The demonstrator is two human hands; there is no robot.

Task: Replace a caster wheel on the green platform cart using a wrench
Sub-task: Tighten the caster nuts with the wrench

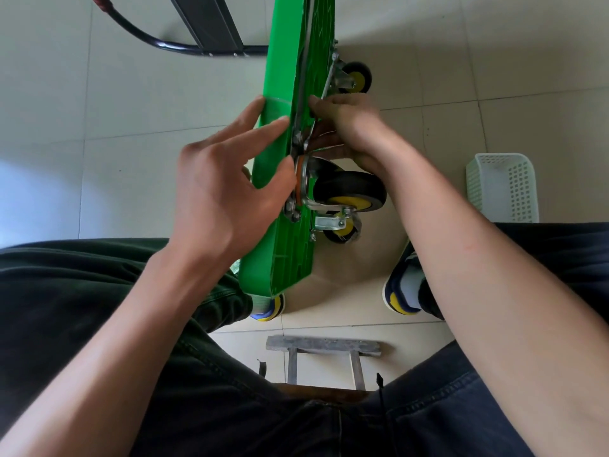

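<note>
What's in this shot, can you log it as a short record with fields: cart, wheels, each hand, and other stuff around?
cart: green platform cart tipped on its edge, underside facing the person's right
wheels: three casters visible; large caster wheel nearest the hands
left hand: left hand fingers straight, resting on the deck side
right hand: right hand curled at the caster mounting plate; held item hidden
nearby: white basket on the floor, right
wrench: not visible

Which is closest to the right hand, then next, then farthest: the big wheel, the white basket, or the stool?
From the right hand:
1. Big wheel, just below the hand on the cart.
2. White basket, off to the right.
3. Stool, down between the knees.
</note>
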